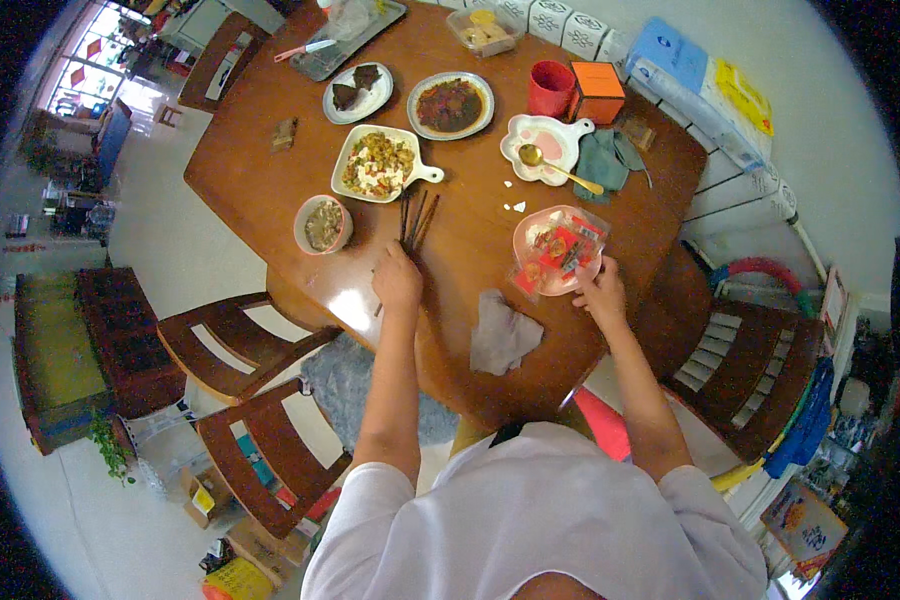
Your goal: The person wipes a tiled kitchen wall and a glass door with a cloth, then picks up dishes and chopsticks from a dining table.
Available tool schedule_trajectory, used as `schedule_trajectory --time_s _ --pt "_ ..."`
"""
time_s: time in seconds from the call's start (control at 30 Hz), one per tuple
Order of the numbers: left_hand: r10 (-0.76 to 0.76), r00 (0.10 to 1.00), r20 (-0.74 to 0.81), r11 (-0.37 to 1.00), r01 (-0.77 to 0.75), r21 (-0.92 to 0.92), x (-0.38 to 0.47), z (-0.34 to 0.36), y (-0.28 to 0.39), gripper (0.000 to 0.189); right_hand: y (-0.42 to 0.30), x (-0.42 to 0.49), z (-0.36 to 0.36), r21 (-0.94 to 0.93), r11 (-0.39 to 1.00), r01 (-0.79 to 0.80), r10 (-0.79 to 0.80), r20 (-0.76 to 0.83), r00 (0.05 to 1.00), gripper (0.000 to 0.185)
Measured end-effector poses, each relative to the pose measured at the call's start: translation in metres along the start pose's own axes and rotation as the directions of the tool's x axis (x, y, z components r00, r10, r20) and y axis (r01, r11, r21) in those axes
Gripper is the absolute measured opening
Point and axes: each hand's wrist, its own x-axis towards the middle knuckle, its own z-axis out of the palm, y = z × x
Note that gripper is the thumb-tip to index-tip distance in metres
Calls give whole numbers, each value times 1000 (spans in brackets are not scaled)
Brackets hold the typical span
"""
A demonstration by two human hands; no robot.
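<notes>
My left hand [399, 279] is closed around several dark chopsticks [418, 217] above the wooden table [262, 172]. At the right, my right hand [604, 295] grips the near rim of a pink plate [523, 231]. Red and clear food wrappers [566, 247] cover much of that plate. Between my hands a crumpled grey cloth [504, 335] lies near the table's front edge. A bowl of food [322, 225] stands left of the chopsticks. Just beyond them is a white square dish with a handle [375, 163], which holds food. Small white fragments [520, 206] lie beyond the pink plate.
Further back are a plate of dark stew [450, 106], a plate with dark pieces [358, 91] and a tray with a knife [345, 45]. A paw-shaped dish [562, 146] with a golden spoon, a green cloth [606, 161] and a red cup [550, 88] stand right. Wooden chairs [247, 345] flank the table.
</notes>
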Motion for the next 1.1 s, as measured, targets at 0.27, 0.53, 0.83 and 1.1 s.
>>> schedule_trajectory --time_s 0.27,0.53,0.83,1.1 --pt "181 968 -177 982 -188 -27 -16 -23 13 47 13 10 -10 -30 999 40 -41 -15 999 36" --pt "633 772 58 737 -577 -352 -154 -27 61 81 39 -7 -72 -92 986 135 -149 -161 976 35" --pt "805 586 91 584 -757 -292 -131 18 64 50 99 -58 -134 -75 991 114 -129 -239 963 34" --pt "287 894 -345 857 -401 -323 -23 29 75 39 145 -93 -153 -28 997 65 -71 -295 953 37"
